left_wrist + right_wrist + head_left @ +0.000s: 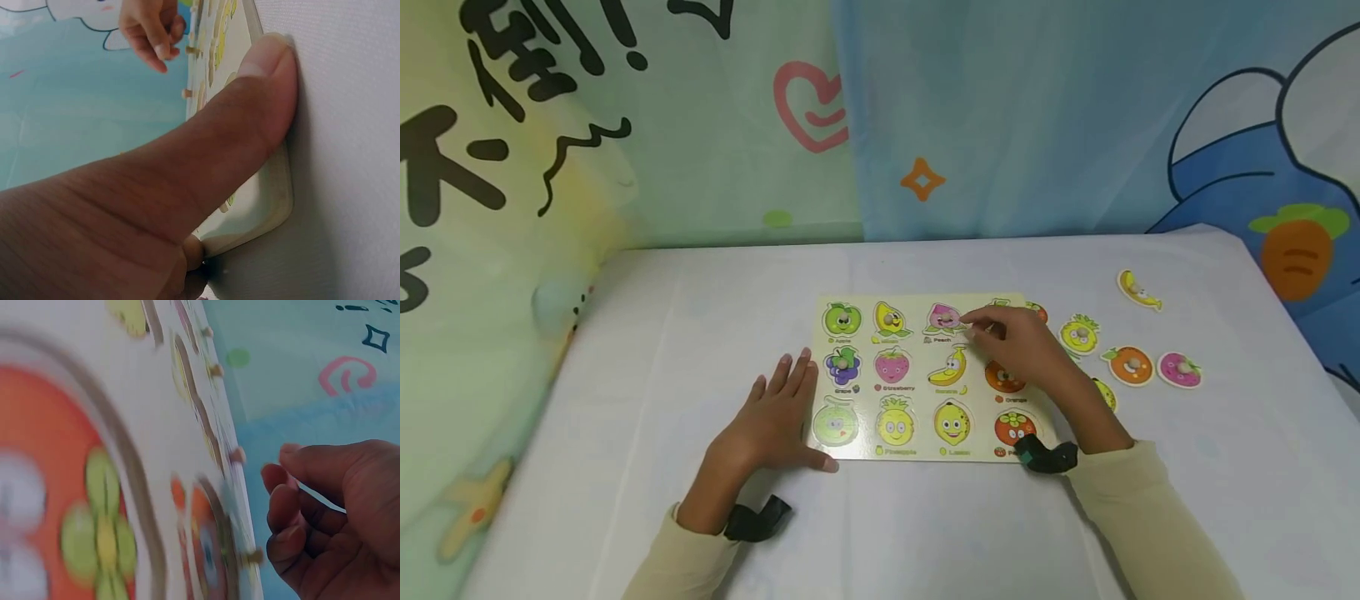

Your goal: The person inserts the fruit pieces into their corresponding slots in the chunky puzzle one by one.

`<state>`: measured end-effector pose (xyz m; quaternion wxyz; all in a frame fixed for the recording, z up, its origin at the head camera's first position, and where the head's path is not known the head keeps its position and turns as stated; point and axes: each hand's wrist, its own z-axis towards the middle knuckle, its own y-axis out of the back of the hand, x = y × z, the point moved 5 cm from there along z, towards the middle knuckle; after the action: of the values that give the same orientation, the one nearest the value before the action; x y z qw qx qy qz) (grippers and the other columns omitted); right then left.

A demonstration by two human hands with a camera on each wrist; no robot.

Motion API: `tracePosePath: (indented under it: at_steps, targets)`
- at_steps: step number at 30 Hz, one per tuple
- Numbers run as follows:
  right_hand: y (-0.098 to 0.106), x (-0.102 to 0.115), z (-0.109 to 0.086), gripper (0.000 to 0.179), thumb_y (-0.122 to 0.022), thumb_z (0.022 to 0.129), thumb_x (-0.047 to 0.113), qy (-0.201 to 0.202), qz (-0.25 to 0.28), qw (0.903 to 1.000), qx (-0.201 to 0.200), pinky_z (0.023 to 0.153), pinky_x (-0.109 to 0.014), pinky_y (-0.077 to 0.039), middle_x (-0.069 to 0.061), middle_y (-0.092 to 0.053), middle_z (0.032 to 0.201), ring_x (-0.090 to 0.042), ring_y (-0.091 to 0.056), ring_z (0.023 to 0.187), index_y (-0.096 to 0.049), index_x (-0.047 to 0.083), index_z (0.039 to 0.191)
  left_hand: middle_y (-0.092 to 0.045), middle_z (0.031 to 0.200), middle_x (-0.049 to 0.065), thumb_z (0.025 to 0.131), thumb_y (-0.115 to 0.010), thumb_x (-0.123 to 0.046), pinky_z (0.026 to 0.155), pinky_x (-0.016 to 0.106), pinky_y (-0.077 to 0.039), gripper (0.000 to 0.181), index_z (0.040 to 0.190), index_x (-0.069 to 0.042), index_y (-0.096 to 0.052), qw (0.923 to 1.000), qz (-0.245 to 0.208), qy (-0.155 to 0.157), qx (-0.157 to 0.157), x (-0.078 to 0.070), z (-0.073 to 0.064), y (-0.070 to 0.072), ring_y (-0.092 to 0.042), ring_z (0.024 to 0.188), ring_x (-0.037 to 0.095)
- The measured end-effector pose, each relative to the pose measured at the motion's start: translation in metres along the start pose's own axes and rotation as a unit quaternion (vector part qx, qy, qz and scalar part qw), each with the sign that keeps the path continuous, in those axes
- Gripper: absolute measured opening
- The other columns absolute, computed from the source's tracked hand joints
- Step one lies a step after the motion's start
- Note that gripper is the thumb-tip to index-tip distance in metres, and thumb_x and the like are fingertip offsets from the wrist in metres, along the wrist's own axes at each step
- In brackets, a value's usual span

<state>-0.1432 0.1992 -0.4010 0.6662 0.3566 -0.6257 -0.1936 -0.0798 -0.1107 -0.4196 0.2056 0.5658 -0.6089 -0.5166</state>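
Observation:
A pale fruit puzzle board (917,400) lies on the white-covered table. Across its left edge rests my left hand (778,408), fingers spread, with the thumb (250,100) along the near edge. My right hand (1015,337) hovers over the upper right of the board, beside the peach piece (943,318). In the right wrist view its thumb and bent fingers are close together, with no piece visible between them, apart from the wooden knob (237,455). An apple piece (842,318), a yellow fruit piece (890,319) and a grape piece (842,365) sit in the board.
Right of the board lie loose pieces: a banana (1138,289), a pineapple (1079,334), an orange (1130,366) and a pink fruit (1179,370). A yellow piece (1105,395) is partly behind the right forearm. A printed curtain (1000,125) hangs behind the table.

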Motion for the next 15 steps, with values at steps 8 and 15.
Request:
tracePosePath:
  at_steps: [8,15]
  targets:
    - [0.039,-0.026,-0.027,0.022,-0.063,0.096,0.020,-0.032,-0.013,0.9945,-0.098,0.059,-0.035,-0.044,-0.007,-0.063,0.101,-0.022,-0.051,0.076,-0.070,0.008,0.114,0.001,0.162,0.010,0.060,-0.089,-0.051,0.114,0.058,-0.007,0.132,0.155,-0.003,-0.011,1.0000,-0.005,0.002,-0.001,-0.002,0.000,0.001,0.005,0.147,0.034]
    - [0.070,-0.056,-0.053,0.029,-0.062,0.097,0.021,-0.074,-0.022,0.9812,-0.177,0.059,-0.025,-0.044,-0.009,-0.060,0.120,-0.019,-0.049,0.080,-0.068,0.009,0.123,0.002,0.162,0.009,0.060,-0.089,-0.051,0.113,0.058,-0.006,0.133,0.156,-0.004,-0.010,1.0000,-0.008,0.004,0.005,-0.001,0.000,0.000,0.007,0.146,0.033]
